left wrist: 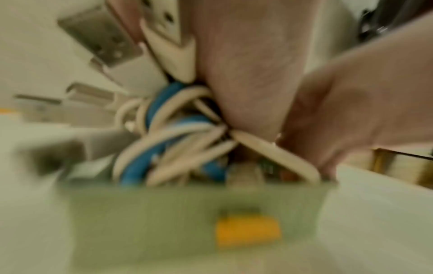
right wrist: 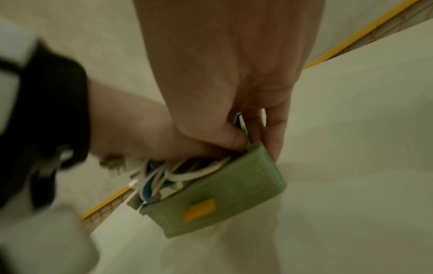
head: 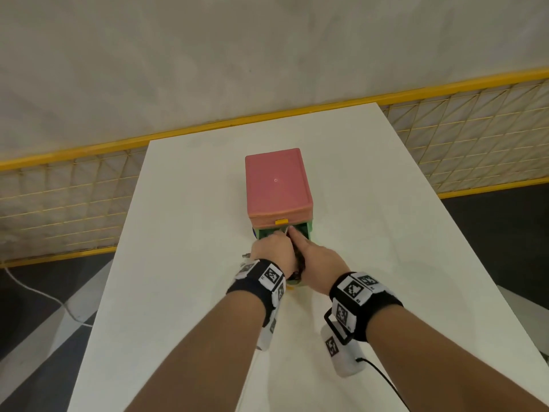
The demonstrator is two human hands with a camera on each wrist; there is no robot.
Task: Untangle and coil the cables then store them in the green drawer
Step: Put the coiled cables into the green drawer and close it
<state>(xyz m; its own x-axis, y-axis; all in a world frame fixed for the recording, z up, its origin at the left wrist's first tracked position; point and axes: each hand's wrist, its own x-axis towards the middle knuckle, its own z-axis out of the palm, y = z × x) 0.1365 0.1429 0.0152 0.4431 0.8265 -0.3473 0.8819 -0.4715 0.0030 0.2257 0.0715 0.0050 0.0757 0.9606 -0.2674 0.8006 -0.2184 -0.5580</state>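
Note:
On the white table stands a small drawer unit with a pink top. Its green drawer is pulled out toward me, and the front carries a yellow handle. A bundle of white and blue cables with metal USB plugs sits in the drawer, bulging above its rim. My left hand is curled down over the bundle and grips it. My right hand holds the drawer's right wall, thumb inside and fingers outside. Both wrist views are blurred.
A yellow-framed mesh fence runs behind the table, in front of a pale wall. The table's left and right edges drop to a dark floor, where a white cord lies at the left. A black lead trails from my right wrist camera.

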